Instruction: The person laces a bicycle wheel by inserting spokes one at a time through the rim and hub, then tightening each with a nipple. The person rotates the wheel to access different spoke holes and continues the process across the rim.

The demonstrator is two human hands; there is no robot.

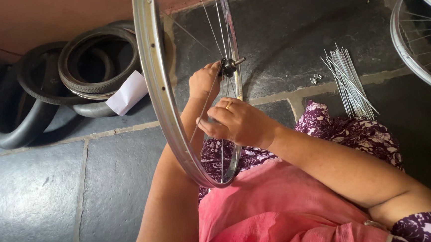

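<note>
Floor (40, 196): dark grey stone slabs with pale joints, fills most of the frame. Reddish wall (44, 17) runs along the upper left.

Wheel rim (162, 109): shiny metal bicycle rim, held upright and edge-on, from top centre down to the person's lap at centre. Thin spokes run to the hub (229, 66) in the upper centre.

Old tyres (73, 75): black, piled on the floor against the wall, upper left. A white paper scrap (126, 94) leans on them.

Two more spoked rims (420, 43) at the upper right edge, cut off by the frame.

Loose spokes (350, 80): a silver bundle lying on the floor, right of centre, just above the person's knee in purple patterned cloth. A few small silver nipples (315, 78) lie just left of it.

Left hand (204, 81): fingers bent, tips at the hub, touching it from the left side.

Right hand (238, 122): centre frame, inside the rim, thumb and fingers pinched together on a single spoke (205, 106). Ring on one finger.
</note>
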